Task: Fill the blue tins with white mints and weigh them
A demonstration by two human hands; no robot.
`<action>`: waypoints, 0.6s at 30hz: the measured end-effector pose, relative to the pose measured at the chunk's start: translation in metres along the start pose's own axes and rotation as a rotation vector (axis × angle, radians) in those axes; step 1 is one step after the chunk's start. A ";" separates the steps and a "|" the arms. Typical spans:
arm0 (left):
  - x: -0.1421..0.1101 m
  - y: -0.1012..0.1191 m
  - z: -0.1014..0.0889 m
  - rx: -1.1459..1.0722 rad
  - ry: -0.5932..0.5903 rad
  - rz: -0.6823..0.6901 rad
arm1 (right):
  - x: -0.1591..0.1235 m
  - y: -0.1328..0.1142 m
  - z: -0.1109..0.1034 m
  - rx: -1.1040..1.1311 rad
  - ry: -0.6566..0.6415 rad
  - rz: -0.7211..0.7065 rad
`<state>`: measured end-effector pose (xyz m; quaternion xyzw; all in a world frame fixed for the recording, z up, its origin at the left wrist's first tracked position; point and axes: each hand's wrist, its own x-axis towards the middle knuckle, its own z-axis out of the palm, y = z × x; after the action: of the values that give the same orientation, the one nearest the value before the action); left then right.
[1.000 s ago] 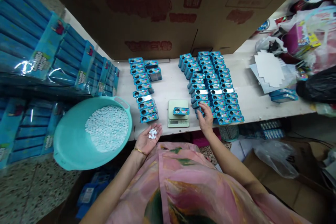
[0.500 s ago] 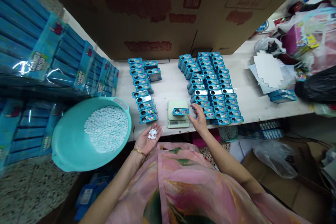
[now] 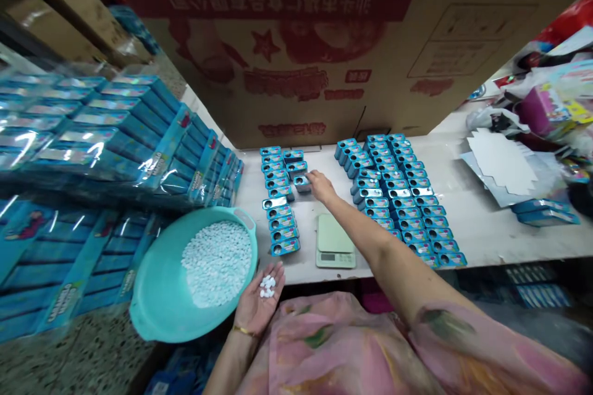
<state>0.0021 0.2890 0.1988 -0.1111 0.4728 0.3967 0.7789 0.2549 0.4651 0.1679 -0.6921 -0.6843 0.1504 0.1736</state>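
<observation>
Tin (image 3: 302, 185) and right hand (image 3: 323, 188) have moved from the scale (image 3: 334, 234) to the far part of the left group of tins (image 3: 281, 224). The tin stands at the near end of that group's short inner row, which now counts three, beside the longer outer row. The right hand reaches across from the right, its fingertips at the tin's right end; whether they are pinched on it or already loosening, I cannot tell.

With the tin gone, the scale's pale pan shows, with its small display on the near side, and the right forearm slants past its right side.

The left hand (image 3: 252, 310) remains palm up at the near edge of the tabletop (image 3: 467, 213), fingers apart and slightly cupped, with a small heap of white tablets (image 3: 267, 286) resting in it. Just left of it sits the turquoise tub (image 3: 155, 305), which holds many more tablets.

Right of the scale, another group of tins (image 3: 410, 213) stands in close rows, partly behind the forearm. Wrapped blue packs (image 3: 134, 117) are stacked at the left, a large cardboard box (image 3: 301, 43) rises at the far side, and white card sheets (image 3: 503, 163) lie farther right.
</observation>
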 end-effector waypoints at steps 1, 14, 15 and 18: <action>-0.001 0.001 -0.002 -0.007 0.013 0.008 | 0.011 -0.001 0.006 0.030 0.023 0.004; 0.022 -0.002 0.003 0.112 0.014 -0.124 | -0.220 0.101 -0.087 -0.170 0.227 0.020; 0.023 -0.004 0.007 0.134 0.012 -0.131 | -0.234 0.101 -0.087 -0.216 0.152 0.024; 0.024 -0.013 0.020 0.179 -0.003 -0.136 | -0.255 0.101 -0.074 -0.361 -0.027 0.041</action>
<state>0.0297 0.3035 0.1868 -0.0724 0.4964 0.2993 0.8117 0.3734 0.2075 0.1815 -0.7237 -0.6882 0.0378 0.0341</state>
